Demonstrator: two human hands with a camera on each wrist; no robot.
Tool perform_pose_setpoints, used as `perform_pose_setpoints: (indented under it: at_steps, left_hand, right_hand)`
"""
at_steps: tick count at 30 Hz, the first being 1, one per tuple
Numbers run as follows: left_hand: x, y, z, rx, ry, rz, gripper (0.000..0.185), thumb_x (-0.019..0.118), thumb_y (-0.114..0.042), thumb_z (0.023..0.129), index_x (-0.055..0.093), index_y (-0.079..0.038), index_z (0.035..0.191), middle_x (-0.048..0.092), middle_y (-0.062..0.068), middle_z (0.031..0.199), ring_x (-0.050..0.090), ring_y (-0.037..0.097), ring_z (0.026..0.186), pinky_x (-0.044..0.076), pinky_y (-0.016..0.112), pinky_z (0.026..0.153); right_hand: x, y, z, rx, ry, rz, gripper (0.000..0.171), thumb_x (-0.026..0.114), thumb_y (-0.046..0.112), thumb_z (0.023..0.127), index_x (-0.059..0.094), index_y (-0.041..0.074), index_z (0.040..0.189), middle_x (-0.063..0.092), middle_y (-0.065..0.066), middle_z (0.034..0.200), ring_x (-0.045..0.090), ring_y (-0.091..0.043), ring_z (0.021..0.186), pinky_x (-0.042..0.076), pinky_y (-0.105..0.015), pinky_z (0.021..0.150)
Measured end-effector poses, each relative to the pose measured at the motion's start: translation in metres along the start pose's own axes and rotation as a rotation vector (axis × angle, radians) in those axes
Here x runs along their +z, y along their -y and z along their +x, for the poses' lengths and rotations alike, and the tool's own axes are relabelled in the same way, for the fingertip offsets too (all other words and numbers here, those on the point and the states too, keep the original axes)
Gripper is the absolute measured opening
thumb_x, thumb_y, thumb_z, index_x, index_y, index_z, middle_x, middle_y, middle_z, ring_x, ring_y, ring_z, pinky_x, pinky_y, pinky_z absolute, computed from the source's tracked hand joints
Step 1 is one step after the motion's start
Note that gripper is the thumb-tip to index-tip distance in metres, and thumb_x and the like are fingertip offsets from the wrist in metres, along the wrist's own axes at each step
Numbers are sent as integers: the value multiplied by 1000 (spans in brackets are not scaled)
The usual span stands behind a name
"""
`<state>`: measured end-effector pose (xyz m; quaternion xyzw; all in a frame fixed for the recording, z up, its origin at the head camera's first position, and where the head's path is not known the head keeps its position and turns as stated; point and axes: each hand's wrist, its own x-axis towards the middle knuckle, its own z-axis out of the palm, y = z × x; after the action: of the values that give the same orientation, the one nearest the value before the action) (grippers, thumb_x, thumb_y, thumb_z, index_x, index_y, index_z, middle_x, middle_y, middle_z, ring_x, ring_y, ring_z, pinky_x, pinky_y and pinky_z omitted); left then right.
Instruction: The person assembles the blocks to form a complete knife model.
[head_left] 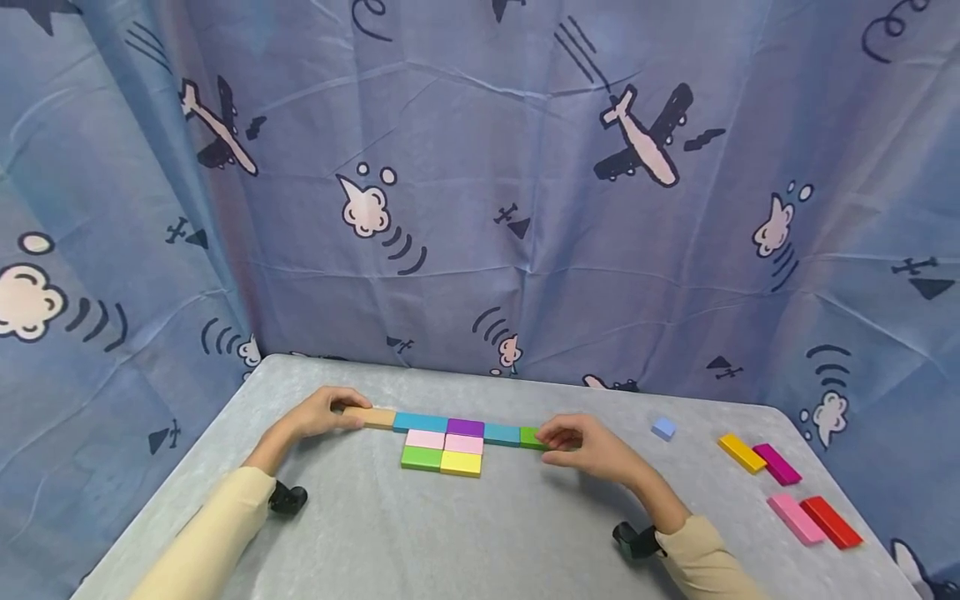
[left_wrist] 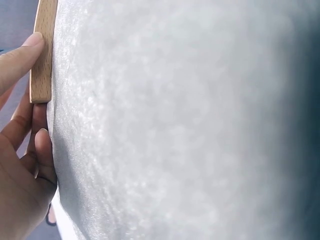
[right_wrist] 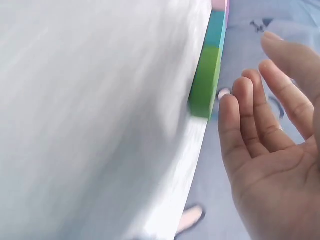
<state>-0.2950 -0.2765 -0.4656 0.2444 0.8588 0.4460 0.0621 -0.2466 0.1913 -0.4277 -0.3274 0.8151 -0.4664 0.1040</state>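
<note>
A row of flat blocks lies across the grey table (head_left: 375, 542): a tan wooden block (head_left: 378, 417), teal (head_left: 420, 422), purple (head_left: 465, 427), teal (head_left: 501, 434) and green (head_left: 529, 437). Two pink, one green and one yellow block (head_left: 461, 463) sit against the row's near side. My left hand (head_left: 326, 412) is at the row's left end. In the left wrist view one fingertip (left_wrist: 27, 45) lies on the tan block (left_wrist: 42, 55). My right hand (head_left: 581, 442) is at the right end. Its fingers (right_wrist: 260, 125) are relaxed and just apart from the green block (right_wrist: 205, 85).
Loose pieces lie at the right of the table: a small light-blue cube (head_left: 663, 428), a yellow block (head_left: 741, 452), a magenta block (head_left: 777, 463), a pink block (head_left: 795, 517) and a red block (head_left: 830, 522). A blue airplane-print curtain (head_left: 525, 208) closes off the back and sides.
</note>
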Motion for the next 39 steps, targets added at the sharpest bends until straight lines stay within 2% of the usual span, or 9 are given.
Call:
perform_pose_setpoints:
  at_steps: [4, 7, 12, 25, 33, 36, 37, 39]
  left_hand:
    - [0, 2, -1, 9, 8, -1, 28, 73, -6, 81, 67, 1, 107, 65, 10, 101, 57, 25, 89, 44, 32, 77]
    - [0, 3, -3, 9, 6, 2, 29, 74, -7, 80, 67, 0, 107, 65, 10, 101, 57, 25, 89, 44, 32, 76]
    - [0, 3, -5, 2, -5, 13, 28, 74, -7, 80, 67, 1, 106, 65, 11, 100, 57, 24, 87, 44, 32, 75]
    - [1, 0, -8, -29, -19, 5, 28, 74, -8, 80, 68, 0, 106, 66, 11, 99, 57, 26, 89, 44, 33, 76]
    - [1, 1, -2, -21, -9, 5, 29, 75, -9, 80, 68, -1, 106, 66, 10, 100, 57, 25, 88, 44, 35, 76]
    - [1, 1, -2, -13, -8, 0, 29, 75, -9, 79, 68, -1, 106, 66, 10, 100, 57, 25, 89, 44, 34, 76]
    - [1, -4, -2, -14, -7, -2, 29, 75, -8, 80, 68, 0, 106, 65, 12, 100, 57, 27, 89, 44, 34, 76]
    - [1, -4, -2, -11, -6, -8, 29, 75, -8, 80, 68, 0, 107, 65, 12, 101, 57, 28, 90, 44, 34, 76]
  right_hand:
    - [-18, -24, -23, 3, -27, -6, 25, 69, 5, 84, 64, -2, 107, 62, -18, 104, 60, -28, 88, 49, -35, 77]
    - [-33, -33, -42, 39, -47, -6, 28, 68, 9, 86, 62, -3, 111, 61, -20, 107, 60, -28, 90, 49, -33, 78]
    - [-58, -37, -76, 157, -99, -22, 34, 67, 17, 88, 61, -2, 115, 60, -19, 109, 60, -26, 92, 48, -28, 79]
    - [-111, -48, -155, 362, -334, -212, 40, 69, 26, 86, 62, 0, 115, 62, -16, 109, 62, -14, 89, 48, -23, 72]
    - [-130, -57, -194, 484, -391, -328, 44, 71, 29, 84, 62, -3, 113, 64, -13, 100, 61, -10, 80, 49, -23, 66]
    - [-139, -57, -207, 518, -403, -369, 48, 73, 32, 82, 62, -4, 113, 62, -16, 102, 60, -8, 78, 50, -24, 65]
    - [-141, -58, -211, 526, -401, -384, 49, 73, 32, 82, 62, -4, 113, 62, -17, 103, 60, -6, 77, 50, -24, 64]
    - [-146, -59, -218, 560, -390, -396, 53, 74, 34, 80, 62, -6, 114, 61, -20, 105, 61, -12, 80, 51, -28, 65]
